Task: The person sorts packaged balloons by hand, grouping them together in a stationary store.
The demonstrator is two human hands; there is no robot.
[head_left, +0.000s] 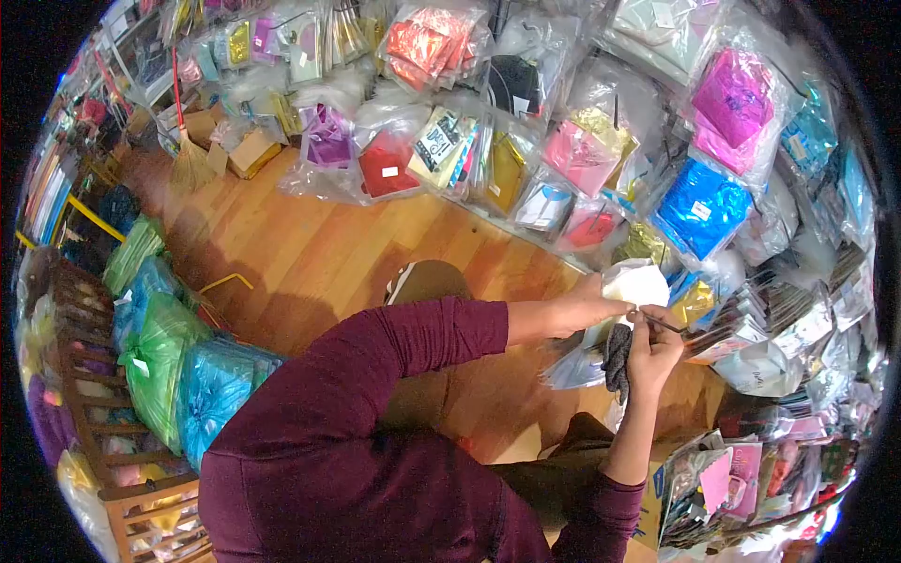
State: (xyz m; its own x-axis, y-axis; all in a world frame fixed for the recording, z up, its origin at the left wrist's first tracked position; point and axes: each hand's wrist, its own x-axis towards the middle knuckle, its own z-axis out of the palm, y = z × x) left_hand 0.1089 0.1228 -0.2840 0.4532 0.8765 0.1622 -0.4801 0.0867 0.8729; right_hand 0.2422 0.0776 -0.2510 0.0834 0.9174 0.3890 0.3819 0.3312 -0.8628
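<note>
My left hand reaches in from the left, its fingers closed on the lower edge of a white packet. Close against it, my right hand is pinched around a thin dark rod, which points off to the right. The fingertips of both hands meet at the bottom of the packet. A dark grey, twisted piece of cloth hangs down beside my right hand. Below the hands, clear plastic packets lie near the wooden floor.
Bagged goods hang in a dense row ahead, among them a blue foil packet and a pink one. A wooden rack stands left, beside green and blue bags. A broom leans further back. Cards fill a box lower right.
</note>
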